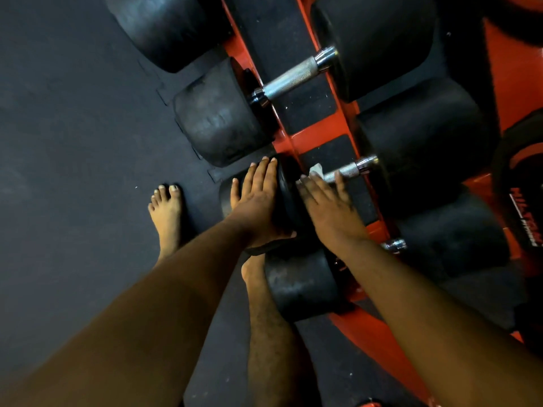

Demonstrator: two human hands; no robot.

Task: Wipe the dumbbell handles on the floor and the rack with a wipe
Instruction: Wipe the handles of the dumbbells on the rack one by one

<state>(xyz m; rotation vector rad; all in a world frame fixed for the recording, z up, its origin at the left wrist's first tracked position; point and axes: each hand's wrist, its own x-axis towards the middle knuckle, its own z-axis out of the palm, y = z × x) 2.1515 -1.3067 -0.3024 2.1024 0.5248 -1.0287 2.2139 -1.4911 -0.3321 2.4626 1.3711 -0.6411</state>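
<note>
Dumbbell handle (345,171) under work lies on the low red rack (311,133), between its two black rubber heads, with only its far chrome end showing. The white wipe (316,170) sits on the handle just beside that bare end, a crumpled corner poking out past the right hand (329,208). That hand lies over the handle and presses the wipe down; its fingers (308,188) look fairly straight, though whether the thumb hooks underneath the handle I cannot tell. The left hand (255,201) rests flat, fingers extended, on the near head (289,195) of the same dumbbell, on the side away from the wipe, apparently steadying it.

Another dumbbell (291,76), farther along the rack from the wiped handle, shows its full knurled grip, untouched.

Risks, as I judge them: the wipe is only pressed, so the knurling could snag it and drag it out from under the palm. If the steadying hand eases off, the dumbbell could roll on the rack, and a bare foot (166,212) stands on the floor close to the near head.
</note>
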